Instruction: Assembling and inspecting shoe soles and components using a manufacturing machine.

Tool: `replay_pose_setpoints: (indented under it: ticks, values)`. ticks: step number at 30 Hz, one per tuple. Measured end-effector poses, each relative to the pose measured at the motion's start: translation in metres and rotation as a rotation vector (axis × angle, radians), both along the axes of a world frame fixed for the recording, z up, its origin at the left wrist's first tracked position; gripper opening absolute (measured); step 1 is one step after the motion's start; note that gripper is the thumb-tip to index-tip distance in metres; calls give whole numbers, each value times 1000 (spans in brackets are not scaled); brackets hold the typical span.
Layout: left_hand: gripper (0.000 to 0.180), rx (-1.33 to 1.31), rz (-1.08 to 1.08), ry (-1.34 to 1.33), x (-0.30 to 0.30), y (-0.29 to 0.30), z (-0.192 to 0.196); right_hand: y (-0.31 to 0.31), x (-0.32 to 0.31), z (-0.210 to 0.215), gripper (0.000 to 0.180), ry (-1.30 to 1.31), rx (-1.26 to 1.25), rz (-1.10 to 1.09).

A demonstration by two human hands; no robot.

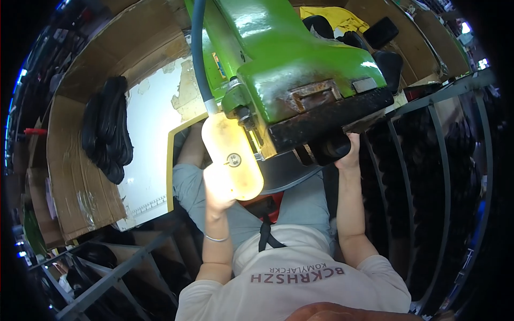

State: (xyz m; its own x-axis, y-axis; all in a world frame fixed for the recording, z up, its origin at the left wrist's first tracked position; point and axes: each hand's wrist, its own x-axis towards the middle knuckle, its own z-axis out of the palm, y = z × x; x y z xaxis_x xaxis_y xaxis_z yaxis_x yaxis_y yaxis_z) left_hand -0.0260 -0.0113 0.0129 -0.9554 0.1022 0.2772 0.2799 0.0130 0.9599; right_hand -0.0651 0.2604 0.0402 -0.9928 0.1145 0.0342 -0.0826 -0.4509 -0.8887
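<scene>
A large green machine (300, 64) with a black lower edge fills the upper middle. My right hand (350, 152) is closed on the end of a black rounded piece (332, 150), perhaps a shoe part, under the machine's right side. Much of that piece is hidden by the machine. My left hand (218, 187) is raised beside a glowing oblong lamp (230, 152). Strong glare washes it out and the lamp covers its fingers, so whatever it holds is hidden. Below the machine head, part of a dark curved surface (286, 174) shows above my lap.
Black shoe soles (107, 131) lie stacked on a white board (152, 117) beside a cardboard box wall (80, 187). More black pieces (383, 35) and yellow cloth (334, 18) lie at the far right. A blue-grey hose (198, 53) meets the lamp. Metal racks (441, 144) flank me.
</scene>
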Motion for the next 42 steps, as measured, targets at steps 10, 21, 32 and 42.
replay_pose_setpoints:
  ticks: [10,21,32,42]
  values:
    - [16,233,210,-293,28,-73,-7,-59,28,-19,34,242,677,128]
    - [19,69,-17,-639,105,58,-56,-50,-1,-37,57,239,361,74]
    - [17,-79,-5,-69,11,54,16,-55,28,-40,46,260,315,-136]
    - [16,241,461,-72,55,74,-44,-87,23,-30,48,172,378,4]
